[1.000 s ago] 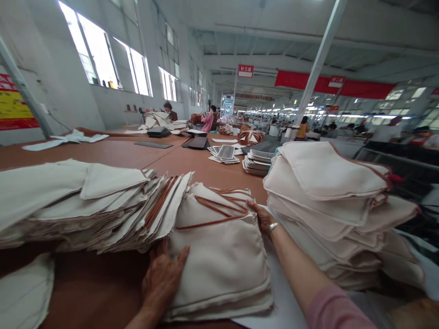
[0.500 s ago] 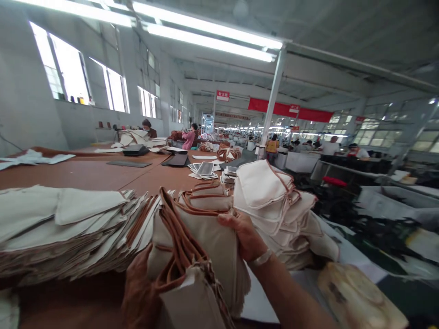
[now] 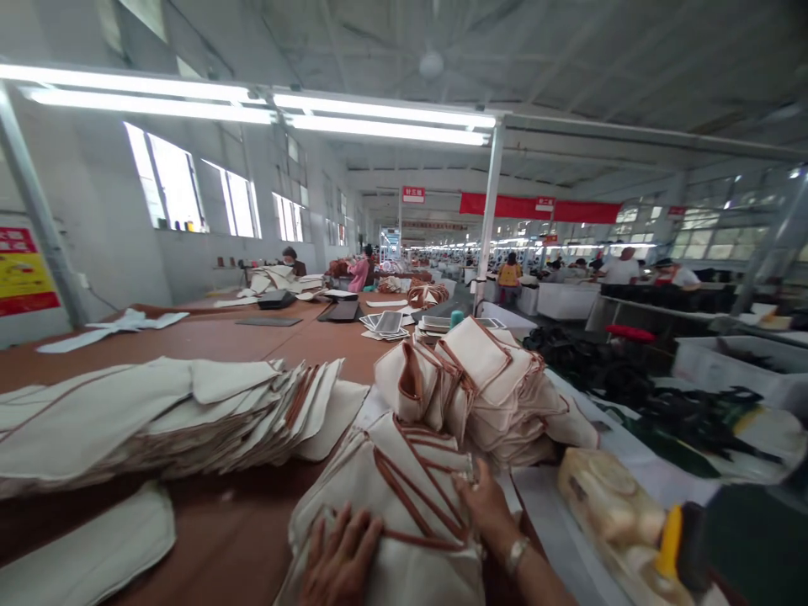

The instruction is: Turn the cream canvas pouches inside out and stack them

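Note:
A stack of cream fabric pieces with brown piping [image 3: 404, 471] lies on the brown table [image 3: 240, 522] right in front of me. My left hand [image 3: 341, 560] rests flat on the stack's near left side, fingers stretched out. My right hand [image 3: 483, 505] presses against the stack's right edge, fingers curled on the fabric; a bracelet is on its wrist. Just behind stands a taller heap of the same cream pieces [image 3: 498, 387]. A long fanned row of cream pieces [image 3: 157, 417] lies to the left.
A clear bag with pale round items [image 3: 606, 505] lies at my right, beside a dark object with a yellow part [image 3: 725, 547]. A loose cream piece [image 3: 88, 555] sits at the near left. Trays [image 3: 385, 324], dark mats and other workers are farther down the table.
The stack I had lifted and tipped on edge half a second ago now lies flat on the table again. Both hands came down with it. The camera view dropped and shifted back.

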`<control>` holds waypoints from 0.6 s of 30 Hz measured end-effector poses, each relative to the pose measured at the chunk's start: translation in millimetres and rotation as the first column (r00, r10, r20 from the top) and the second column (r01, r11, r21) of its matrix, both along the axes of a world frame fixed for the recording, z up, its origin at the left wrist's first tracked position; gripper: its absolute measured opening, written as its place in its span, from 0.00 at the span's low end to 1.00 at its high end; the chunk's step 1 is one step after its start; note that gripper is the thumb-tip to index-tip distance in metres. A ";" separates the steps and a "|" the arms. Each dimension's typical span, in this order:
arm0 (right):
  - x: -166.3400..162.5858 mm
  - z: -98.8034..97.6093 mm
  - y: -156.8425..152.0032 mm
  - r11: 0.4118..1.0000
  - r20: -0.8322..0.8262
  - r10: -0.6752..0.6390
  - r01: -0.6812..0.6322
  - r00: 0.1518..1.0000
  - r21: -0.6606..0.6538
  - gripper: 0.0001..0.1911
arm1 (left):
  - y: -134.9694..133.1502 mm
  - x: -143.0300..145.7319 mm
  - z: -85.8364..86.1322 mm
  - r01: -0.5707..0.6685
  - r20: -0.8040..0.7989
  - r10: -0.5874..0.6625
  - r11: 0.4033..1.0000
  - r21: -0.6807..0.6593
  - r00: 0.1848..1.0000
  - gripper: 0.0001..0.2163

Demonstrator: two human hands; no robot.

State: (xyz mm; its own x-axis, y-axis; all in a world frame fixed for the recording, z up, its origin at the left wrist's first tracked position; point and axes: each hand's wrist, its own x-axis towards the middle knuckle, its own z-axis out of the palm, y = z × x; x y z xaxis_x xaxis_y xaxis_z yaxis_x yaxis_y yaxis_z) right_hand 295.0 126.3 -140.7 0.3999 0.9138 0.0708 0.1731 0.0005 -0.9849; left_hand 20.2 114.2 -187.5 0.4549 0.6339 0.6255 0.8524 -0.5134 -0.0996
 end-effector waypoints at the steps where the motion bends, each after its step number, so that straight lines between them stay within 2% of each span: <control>1: 2.6 1.0 -7.9 0.999 0.039 -0.037 0.036 0.999 0.026 0.36 | -1.9 0.0 5.2 0.012 -0.008 -0.013 1.000 -0.010 1.000 0.26; 4: 0.3 -4.6 -37.9 0.994 0.124 -0.089 0.081 0.988 0.073 0.35 | -7.9 0.4 29.8 0.102 -0.017 -0.104 0.991 -0.088 0.994 0.14; 6: -8.4 -20.4 -58.8 0.992 0.164 -0.103 0.090 0.981 0.087 0.32 | -11.0 3.8 45.4 0.143 0.010 -0.143 0.977 -0.157 0.990 0.15; 8: -17.4 -41.4 -76.0 0.988 0.169 -0.133 0.116 0.977 0.107 0.32 | -14.2 10.3 59.9 0.145 0.048 -0.138 0.967 -0.210 0.989 0.10; 10: -21.0 -57.0 -87.8 0.980 0.131 -0.169 0.153 0.977 0.124 0.33 | -19.9 17.7 77.5 0.169 0.075 -0.157 0.964 -0.206 0.985 0.05; 11: -20.0 -59.6 -91.9 0.978 0.100 -0.179 0.167 0.979 0.124 0.34 | -24.6 20.7 88.7 0.209 0.084 -0.198 0.963 -0.171 0.977 0.06; 12: -17.3 -57.7 -95.2 0.979 0.058 -0.176 0.169 0.983 0.114 0.35 | -30.5 22.9 101.5 0.275 0.082 -0.266 0.953 -0.127 0.960 0.07; 14: -8.8 -40.6 -100.8 0.992 -0.071 -0.108 0.112 0.992 0.062 0.37 | -45.2 23.9 130.2 0.434 0.072 -0.432 0.901 -0.022 0.899 0.07; 16: -2.0 -10.3 -106.6 0.999 -0.225 0.043 -0.039 0.973 0.020 0.36 | -59.1 20.1 157.1 0.579 0.039 -0.582 0.813 0.070 0.812 0.07; 18: -4.1 23.6 -112.8 0.972 -0.296 0.236 -0.225 0.925 0.074 0.32 | -65.1 12.5 174.8 0.608 0.014 -0.613 0.785 0.120 0.790 0.05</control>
